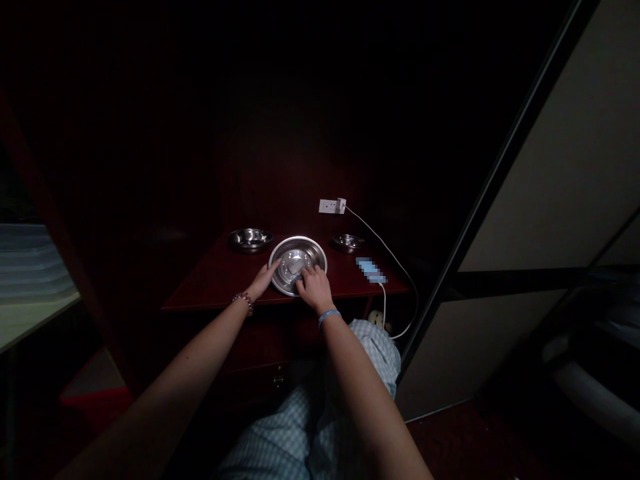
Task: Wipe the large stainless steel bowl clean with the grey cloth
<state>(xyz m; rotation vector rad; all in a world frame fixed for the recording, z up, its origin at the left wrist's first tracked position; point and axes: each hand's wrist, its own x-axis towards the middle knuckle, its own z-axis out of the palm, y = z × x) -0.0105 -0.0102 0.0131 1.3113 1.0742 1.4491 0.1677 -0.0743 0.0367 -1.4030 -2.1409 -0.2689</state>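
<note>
A steel bowl point(297, 239) is being touched by both hands, which are being kept apart. The left hand point(263, 281) is being pressed against its near left rim, while the right hand point(313, 288) is being curled over its near right rim. Whether the bowl is being gripped cannot be told. It is being borne near the near edge of a dark red wooden table point(210, 295), with a small steel bowl point(251, 240) being seen far left and another point(349, 243) far right. A pixelated flat object point(371, 270) is being shown to the right, beside a white cable point(383, 241) being led from a wall socket point(330, 206).
</note>
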